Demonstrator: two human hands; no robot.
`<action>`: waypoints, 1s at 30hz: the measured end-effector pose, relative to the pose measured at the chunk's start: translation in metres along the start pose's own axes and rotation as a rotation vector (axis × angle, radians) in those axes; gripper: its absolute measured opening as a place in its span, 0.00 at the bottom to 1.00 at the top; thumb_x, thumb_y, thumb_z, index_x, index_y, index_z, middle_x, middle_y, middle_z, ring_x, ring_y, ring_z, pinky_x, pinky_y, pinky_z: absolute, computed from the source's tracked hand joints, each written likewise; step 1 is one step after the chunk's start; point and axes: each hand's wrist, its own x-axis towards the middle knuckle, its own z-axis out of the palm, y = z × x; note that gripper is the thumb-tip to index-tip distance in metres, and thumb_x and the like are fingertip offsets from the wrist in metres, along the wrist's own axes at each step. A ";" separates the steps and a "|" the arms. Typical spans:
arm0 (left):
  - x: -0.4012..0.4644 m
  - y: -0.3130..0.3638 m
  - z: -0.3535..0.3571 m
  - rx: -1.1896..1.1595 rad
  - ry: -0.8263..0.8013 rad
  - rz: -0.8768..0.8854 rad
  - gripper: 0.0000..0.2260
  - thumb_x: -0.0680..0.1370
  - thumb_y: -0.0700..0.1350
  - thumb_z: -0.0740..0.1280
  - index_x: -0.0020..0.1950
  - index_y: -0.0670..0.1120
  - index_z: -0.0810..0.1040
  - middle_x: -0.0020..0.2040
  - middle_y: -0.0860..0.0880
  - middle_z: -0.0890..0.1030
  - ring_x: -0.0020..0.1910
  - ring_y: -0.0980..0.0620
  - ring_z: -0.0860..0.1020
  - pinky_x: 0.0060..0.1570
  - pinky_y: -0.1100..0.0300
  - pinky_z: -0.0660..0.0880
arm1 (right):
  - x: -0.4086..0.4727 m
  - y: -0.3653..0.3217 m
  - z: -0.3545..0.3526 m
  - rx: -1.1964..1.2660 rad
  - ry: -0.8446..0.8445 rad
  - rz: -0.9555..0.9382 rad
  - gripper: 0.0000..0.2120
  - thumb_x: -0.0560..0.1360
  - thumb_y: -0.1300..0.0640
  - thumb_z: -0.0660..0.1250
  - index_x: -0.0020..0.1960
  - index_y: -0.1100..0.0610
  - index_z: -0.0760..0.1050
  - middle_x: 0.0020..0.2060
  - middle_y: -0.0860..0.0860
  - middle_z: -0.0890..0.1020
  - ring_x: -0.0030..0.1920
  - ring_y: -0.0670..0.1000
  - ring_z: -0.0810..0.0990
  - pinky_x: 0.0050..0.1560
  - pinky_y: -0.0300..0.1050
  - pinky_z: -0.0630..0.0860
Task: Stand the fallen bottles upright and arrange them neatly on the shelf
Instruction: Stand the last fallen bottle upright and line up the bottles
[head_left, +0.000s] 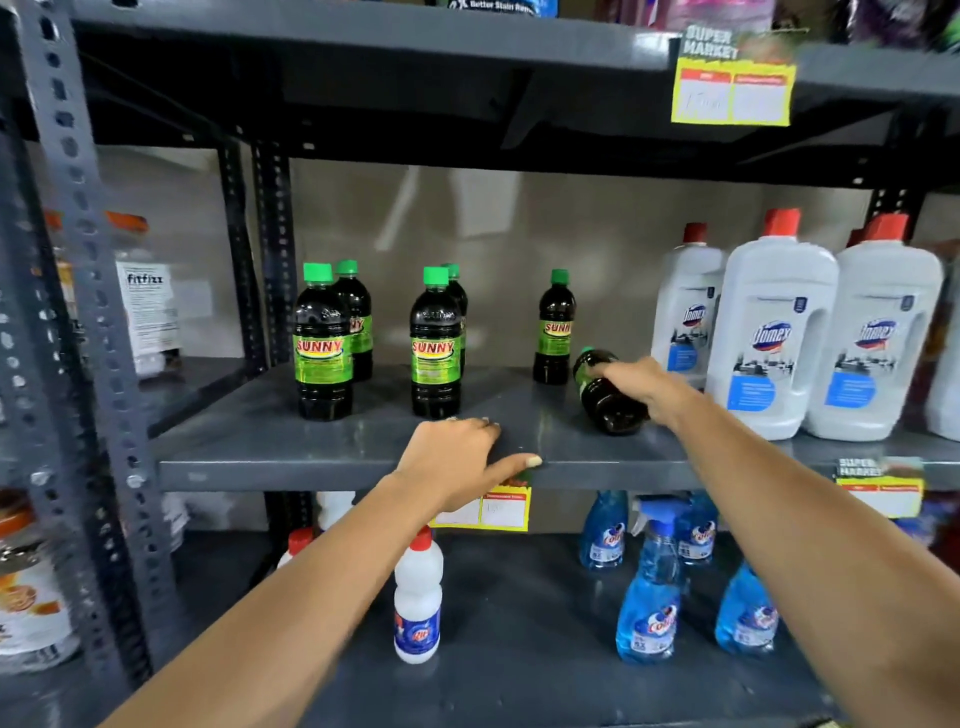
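Note:
Several dark Sunny bottles with green caps stand upright on the grey middle shelf (311, 462): a pair at the left (323, 345), a pair in the middle (435, 345) and a single one further back (554, 330). One more Sunny bottle (605, 400) lies on its side at the right, base toward me, cap pointing back. My right hand (641, 387) is wrapped over this fallen bottle. My left hand (457, 462) rests palm down on the shelf's front edge, fingers spread, holding nothing.
Large white Domex bottles (774, 332) with red caps stand close to the right of the fallen bottle. Below are blue spray bottles (652, 587) and a small white bottle (418, 597). A slotted steel upright (78, 260) stands at the left. Yellow price tags (732, 88) hang from shelf edges.

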 end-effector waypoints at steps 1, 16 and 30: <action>-0.001 0.000 0.000 -0.009 0.013 -0.005 0.43 0.70 0.75 0.38 0.64 0.48 0.75 0.64 0.51 0.78 0.61 0.47 0.76 0.49 0.51 0.75 | 0.000 0.001 0.003 0.046 0.022 -0.019 0.37 0.70 0.46 0.73 0.70 0.66 0.67 0.59 0.60 0.78 0.55 0.59 0.78 0.52 0.47 0.75; -0.008 0.006 -0.002 -0.201 0.004 -0.079 0.37 0.75 0.72 0.51 0.73 0.49 0.70 0.75 0.52 0.68 0.72 0.52 0.68 0.63 0.53 0.70 | 0.007 0.026 0.034 0.304 -0.221 -0.357 0.28 0.76 0.52 0.69 0.71 0.50 0.60 0.61 0.48 0.77 0.64 0.50 0.74 0.68 0.50 0.69; -0.007 0.005 0.001 -0.202 0.001 -0.078 0.38 0.74 0.73 0.50 0.72 0.48 0.71 0.74 0.51 0.69 0.72 0.52 0.68 0.64 0.53 0.70 | 0.010 0.027 0.033 0.332 -0.163 -0.335 0.39 0.68 0.67 0.75 0.73 0.57 0.60 0.58 0.50 0.76 0.63 0.54 0.75 0.63 0.46 0.69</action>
